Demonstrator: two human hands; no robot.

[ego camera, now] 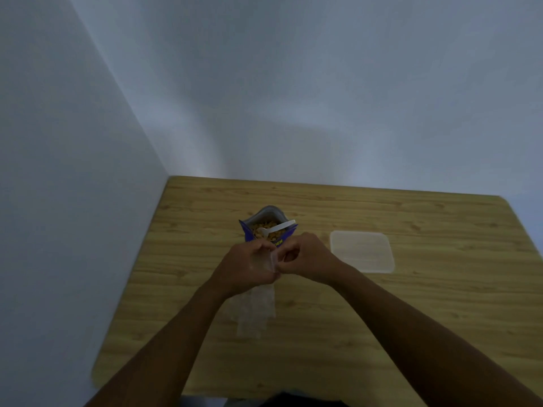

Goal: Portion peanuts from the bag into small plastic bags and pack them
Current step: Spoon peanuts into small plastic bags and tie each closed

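Your left hand [249, 265] and right hand [308, 257] both pinch a small plastic bag [271, 261] just in front of the peanut bag [264, 214]. The peanut bag stands on the table [411, 318], mouth up. The spoon [276, 229] handle points right. Your fingers hide most of the small bag, so its long axis cannot be told.

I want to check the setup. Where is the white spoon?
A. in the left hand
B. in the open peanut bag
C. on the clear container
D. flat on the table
B: the spoon lies in the peanut bag, bowl down inside, handle resting over the rim.
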